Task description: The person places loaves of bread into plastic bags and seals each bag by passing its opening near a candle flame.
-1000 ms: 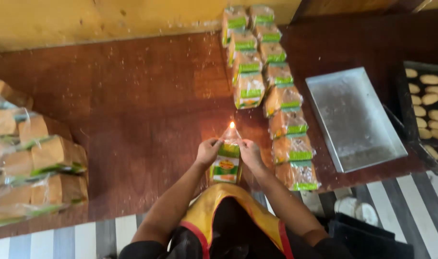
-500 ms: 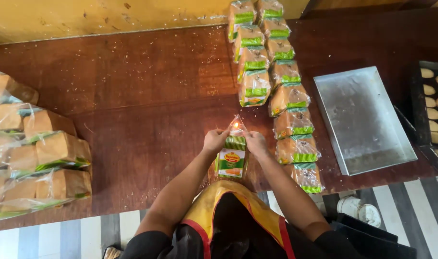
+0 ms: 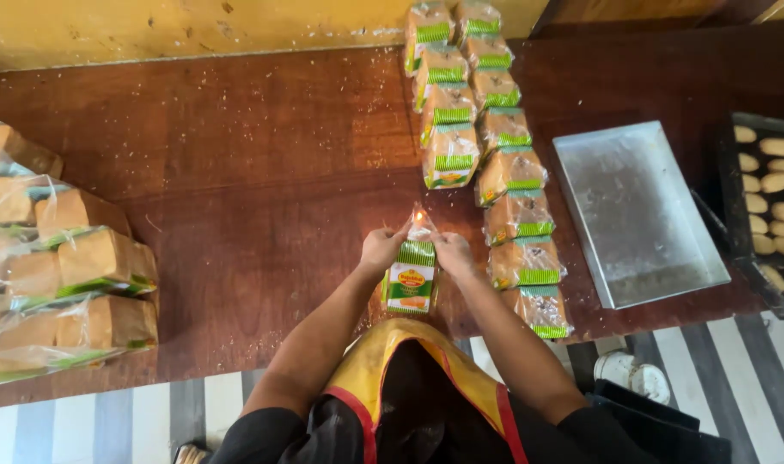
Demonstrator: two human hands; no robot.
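Note:
A small bagged loaf of bread (image 3: 411,277) in a clear wrapper with green and yellow print stands on the brown wooden table (image 3: 237,172) right in front of me. My left hand (image 3: 381,247) pinches the left side of the bag's top. My right hand (image 3: 451,252) pinches the right side. Between them the bag's open end (image 3: 420,225) meets a small flame (image 3: 418,216). The candle or burner under the flame is hidden by the bag.
Two rows of bagged loaves (image 3: 486,146) run from the far edge toward me on the right. An empty metal tray (image 3: 637,210) lies beyond them, and a dark tray of buns (image 3: 774,189) at the far right. Larger bagged loaves (image 3: 57,266) are stacked at left.
The view has shifted slightly. Both hands still hold the loaf's bag top at the flame, now a little further from my body.

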